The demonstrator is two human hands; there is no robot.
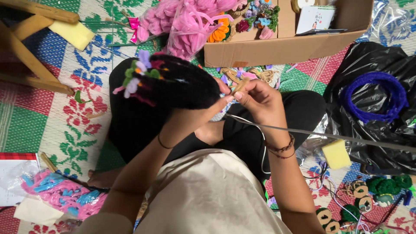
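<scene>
My left hand [197, 115] grips the base of a black fuzzy bundle [182, 84] with small purple, green and pink pipe-cleaner flowers [136, 76] at its far end. My right hand [260, 102] pinches a thin tan stem [239, 86] at the bundle's base, fingertips meeting those of the left hand. A grey cord [329, 135] runs from under my right hand to the right. I sit cross-legged in black trousers on a patterned woven mat [52, 108].
A cardboard box [277, 47] with craft flowers and pink pipe cleaners [182, 21] lies ahead. At right are a black plastic bag [372, 99], a blue fuzzy coil [377, 95] and a yellow sponge [336, 154]. Wooden stool legs [26, 47] stand at left; a bag of pink and blue pieces [60, 195] lies lower left.
</scene>
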